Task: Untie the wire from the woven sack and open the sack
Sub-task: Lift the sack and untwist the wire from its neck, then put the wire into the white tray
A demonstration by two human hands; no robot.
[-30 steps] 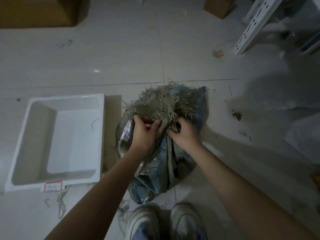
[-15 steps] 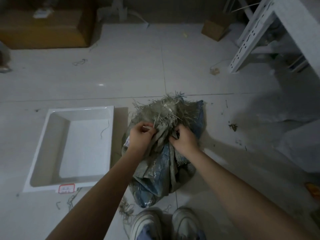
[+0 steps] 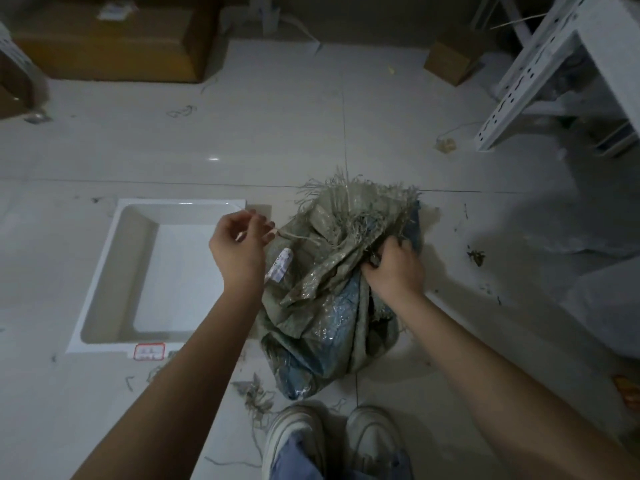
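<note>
A grey-green and blue woven sack (image 3: 322,296) stands crumpled on the tiled floor, its frayed mouth (image 3: 356,202) loosely gathered at the top. My left hand (image 3: 239,247) is left of the sack, above the tray's right edge, pinching the end of a thin pale wire (image 3: 301,239) that runs from my fingers to the sack's neck. My right hand (image 3: 394,268) grips the bunched fabric on the sack's right side. A small white label (image 3: 280,265) sticks out of the sack near my left wrist.
A white rectangular tray (image 3: 110,271) lies on the floor left of the sack. Cardboard boxes (image 3: 114,39) stand at the back, and a small box (image 3: 450,60) at the back right. A white slotted metal rack (image 3: 540,67) stands at right. My shoes (image 3: 332,441) are below the sack. Scraps litter the floor.
My left hand has left the sack's neck and moved left, drawing the wire out with it. The gathered mouth looks looser. My right hand still holds the fabric.
</note>
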